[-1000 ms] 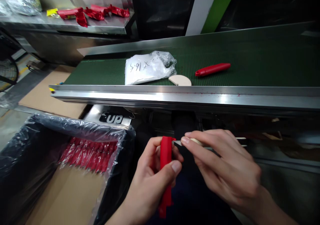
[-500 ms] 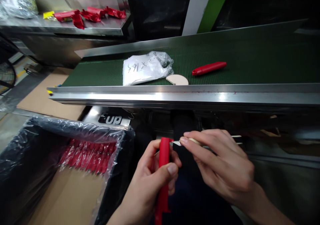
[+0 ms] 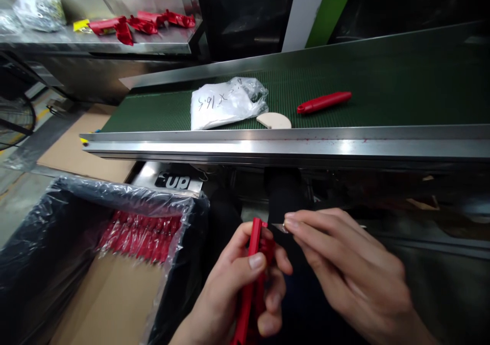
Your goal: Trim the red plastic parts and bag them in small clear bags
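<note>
At the far left, a clear bag of small ring-like parts [image 3: 40, 10] sits on a steel shelf [image 3: 161, 45]. Right of it on the shelf lie a yellow piece [image 3: 81, 25] and several red shells [image 3: 143, 24]. Below, a sheet of cardboard [image 3: 80, 151] lies flat beyond a black bin [image 3: 30, 248] lined with clear plastic. Inside the bin, a row of red parts in clear wrap [image 3: 140, 238] rests at the far end of a brown cardboard surface [image 3: 111, 299].

To the right runs a green conveyor belt [image 3: 390, 90] with a metal rail [image 3: 237, 147] along its near side. On the belt, from left to right, lie a white bag with handwriting [image 3: 218, 105], a pale notched disc [image 3: 274, 120] close to the rail, and a long red handle-shaped part [image 3: 324, 102].

In front of the rail, the person's left hand [image 3: 233, 278] holds a slim red piece [image 3: 250, 263] tilted upward, thumb and forefinger clamped on it near its top, the other fingers loosely curled. Just right of that top is the blade of a knife [image 3: 279, 227], pinched between the thumb and fingertips of the right hand [image 3: 352, 268]; the blade's tip seems just short of the red piece, though blur leaves contact uncertain.
</note>
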`<action>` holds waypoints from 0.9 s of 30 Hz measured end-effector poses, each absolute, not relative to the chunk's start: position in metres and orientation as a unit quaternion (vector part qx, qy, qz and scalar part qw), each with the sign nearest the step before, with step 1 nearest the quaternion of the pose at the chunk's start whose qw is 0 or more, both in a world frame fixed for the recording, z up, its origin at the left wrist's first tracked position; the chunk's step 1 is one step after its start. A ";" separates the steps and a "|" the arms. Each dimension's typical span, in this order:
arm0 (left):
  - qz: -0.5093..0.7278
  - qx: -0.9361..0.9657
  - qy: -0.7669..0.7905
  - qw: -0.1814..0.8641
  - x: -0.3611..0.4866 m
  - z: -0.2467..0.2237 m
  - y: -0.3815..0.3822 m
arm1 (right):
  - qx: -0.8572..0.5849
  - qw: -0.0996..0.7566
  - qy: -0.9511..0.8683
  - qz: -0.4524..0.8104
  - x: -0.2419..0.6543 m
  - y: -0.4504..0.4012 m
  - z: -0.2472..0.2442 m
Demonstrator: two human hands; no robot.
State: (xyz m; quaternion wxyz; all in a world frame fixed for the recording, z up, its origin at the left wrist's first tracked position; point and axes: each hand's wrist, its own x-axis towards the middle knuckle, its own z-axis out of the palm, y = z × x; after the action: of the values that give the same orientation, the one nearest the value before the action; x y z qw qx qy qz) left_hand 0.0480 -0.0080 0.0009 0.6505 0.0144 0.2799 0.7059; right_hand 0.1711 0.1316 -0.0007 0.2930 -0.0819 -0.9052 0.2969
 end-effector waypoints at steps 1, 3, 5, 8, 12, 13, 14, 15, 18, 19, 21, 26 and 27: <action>0.705 0.013 0.272 0.654 0.048 0.002 -0.008 | -0.078 0.292 -0.906 0.297 0.170 0.131 -0.001; 0.703 0.013 0.260 0.662 0.048 0.002 -0.009 | -0.070 0.292 -0.907 0.294 0.169 0.131 -0.001; 0.706 0.020 0.246 0.664 0.049 -0.001 -0.009 | -0.063 0.296 -0.906 0.297 0.169 0.132 -0.001; 0.722 0.038 0.213 0.657 0.052 -0.007 -0.009 | -0.056 0.295 -0.905 0.301 0.170 0.132 -0.002; 0.734 0.048 0.193 0.649 0.055 -0.013 -0.010 | -0.044 0.304 -0.904 0.297 0.171 0.131 -0.003; 0.734 0.049 0.192 0.649 0.055 -0.014 -0.011 | -0.043 0.305 -0.904 0.295 0.171 0.131 -0.003; 0.733 0.049 0.192 0.651 0.055 -0.014 -0.011 | -0.043 0.304 -0.905 0.294 0.171 0.131 -0.003; 0.731 0.047 0.193 0.652 0.055 -0.014 -0.011 | -0.045 0.305 -0.905 0.293 0.171 0.131 -0.003; 0.726 0.050 0.196 0.657 0.053 -0.015 -0.011 | -0.050 0.298 -0.906 0.296 0.171 0.131 -0.002; 0.726 0.051 0.196 0.658 0.053 -0.016 -0.012 | -0.049 0.298 -0.906 0.296 0.171 0.131 -0.002; 0.727 0.054 0.195 0.656 0.053 -0.017 -0.013 | -0.046 0.297 -0.909 0.288 0.171 0.132 -0.003; 0.724 0.094 0.172 0.662 0.056 -0.022 -0.018 | -0.098 0.337 -0.906 0.235 0.168 0.139 -0.006; 0.716 0.102 0.163 0.672 0.058 -0.023 -0.019 | -0.119 0.347 -0.899 0.238 0.168 0.141 -0.006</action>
State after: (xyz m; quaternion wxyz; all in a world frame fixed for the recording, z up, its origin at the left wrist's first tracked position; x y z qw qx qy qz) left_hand 0.0575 -0.0188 -0.0228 0.6717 0.1021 0.1627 0.7155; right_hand 0.1682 0.1409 -0.0062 0.3469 -0.1189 -0.8994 0.2380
